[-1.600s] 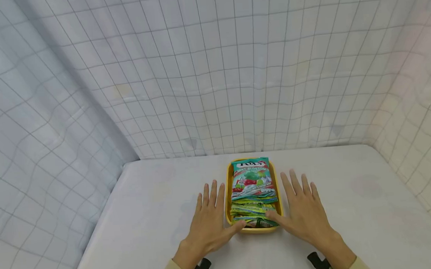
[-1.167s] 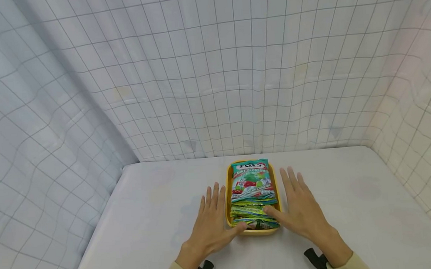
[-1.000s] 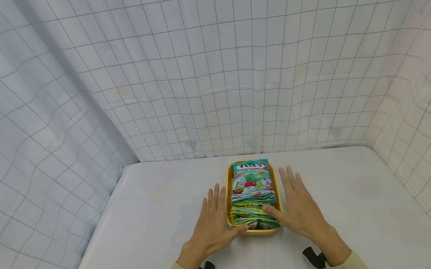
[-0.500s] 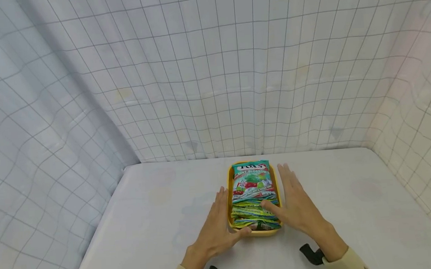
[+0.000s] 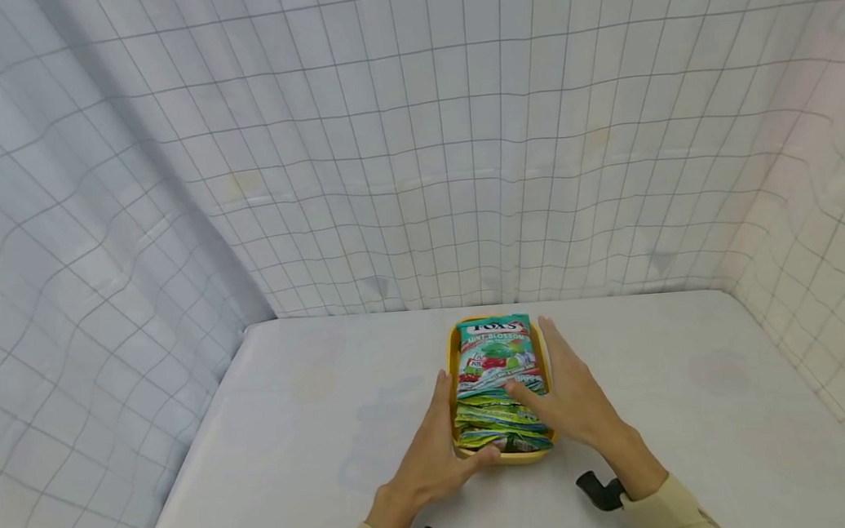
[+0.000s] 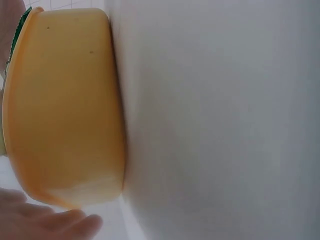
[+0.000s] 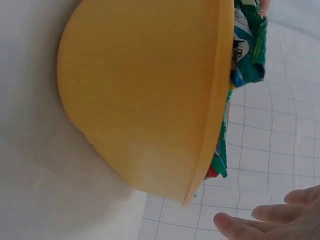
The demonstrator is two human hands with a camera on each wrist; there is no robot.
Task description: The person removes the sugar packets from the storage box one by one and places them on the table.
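A yellow plastic tub (image 5: 452,352) stands on the white table, filled with candy bags. The bag on top is a teal Fox's Mint Blossom candy bag (image 5: 497,349); several lime-green bags (image 5: 499,416) lie stacked at the near end. My left hand (image 5: 432,453) is along the tub's left side, fingers straight, thumb at the near corner. In the left wrist view its fingertips (image 6: 75,226) are right by the tub's rim. My right hand (image 5: 581,404) is at the right side, fingers extended and thumb over the bags. The right wrist view shows its fingers (image 7: 280,214) apart from the tub.
White cloth with a dark grid (image 5: 460,171) hangs behind the table and at both sides. The white tabletop (image 5: 317,435) spreads to the left and right of the tub. A black strap piece (image 5: 602,490) sits at each wrist.
Both hands have moved inward toward the tub's sides, and the left hand has turned more edge-on. The right hand has gone slightly forward. Tub and bags stay put.
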